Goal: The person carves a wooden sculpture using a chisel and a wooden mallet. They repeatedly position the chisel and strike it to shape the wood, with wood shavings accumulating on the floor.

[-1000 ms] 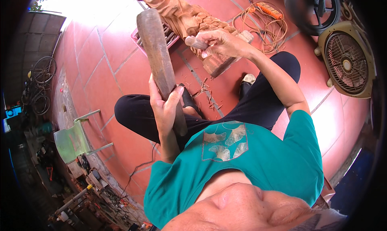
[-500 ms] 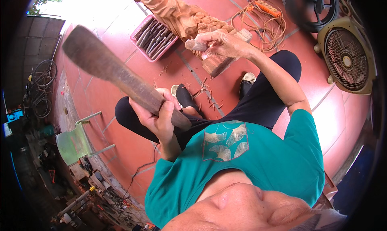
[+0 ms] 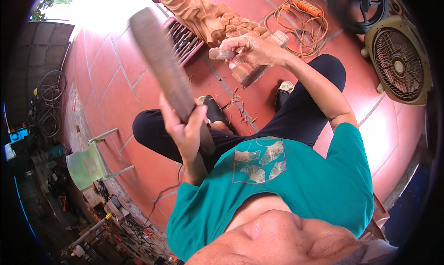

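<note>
A long, flat wooden mallet (image 3: 164,63) is gripped in my left hand (image 3: 185,133), its broad end raised up and to the left, slightly blurred by motion. My right hand (image 3: 256,51) pinches a chisel by its round wooden handle (image 3: 221,54), the handle's end pointing left toward the mallet. The mallet and chisel are apart. The chisel's blade is hidden behind my fingers. Beneath my right hand lies a reddish-brown wood carving (image 3: 208,17) with folds and rounded, scale-like relief. Its blocky uncut end (image 3: 249,73) rests nearest to me, between my knees.
A pink basket (image 3: 194,54) of chisels stands left of the carving, partly behind the mallet. Wood shavings (image 3: 238,105) litter the red tiles. An orange power strip (image 3: 307,7) with a coiled cord lies far right, near a fan (image 3: 398,67). A green chair (image 3: 88,165) stands left.
My left hand has swung the mallet rightward, closer to the chisel handle, and it now stands steeper, covering part of the basket. My right hand has barely moved.
</note>
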The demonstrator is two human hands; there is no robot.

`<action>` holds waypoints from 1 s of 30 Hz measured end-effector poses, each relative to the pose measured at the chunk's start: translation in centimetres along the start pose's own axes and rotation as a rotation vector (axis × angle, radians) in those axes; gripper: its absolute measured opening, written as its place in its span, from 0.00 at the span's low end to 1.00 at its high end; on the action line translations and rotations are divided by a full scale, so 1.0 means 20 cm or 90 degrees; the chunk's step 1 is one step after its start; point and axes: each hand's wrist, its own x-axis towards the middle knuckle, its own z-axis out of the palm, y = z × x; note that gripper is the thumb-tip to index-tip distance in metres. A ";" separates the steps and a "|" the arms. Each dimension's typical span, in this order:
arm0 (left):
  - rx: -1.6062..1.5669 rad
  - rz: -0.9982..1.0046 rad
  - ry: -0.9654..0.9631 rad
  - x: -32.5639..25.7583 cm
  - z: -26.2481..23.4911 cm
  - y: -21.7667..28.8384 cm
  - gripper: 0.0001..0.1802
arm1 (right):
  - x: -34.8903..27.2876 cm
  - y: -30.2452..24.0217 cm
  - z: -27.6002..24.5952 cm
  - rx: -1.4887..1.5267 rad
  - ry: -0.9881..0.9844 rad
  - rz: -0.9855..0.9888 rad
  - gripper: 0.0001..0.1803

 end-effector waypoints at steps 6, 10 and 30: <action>-0.037 0.232 0.094 -0.01 -0.01 -0.10 0.34 | 0.00 0.01 -0.01 -0.017 -0.013 -0.015 0.16; 0.195 -0.065 -0.113 0.01 0.03 -0.15 0.38 | 0.00 0.02 0.01 0.013 -0.004 0.014 0.16; 0.001 0.119 -0.004 -0.03 0.04 -0.03 0.35 | -0.08 -0.05 -0.05 -0.011 -0.004 0.042 0.10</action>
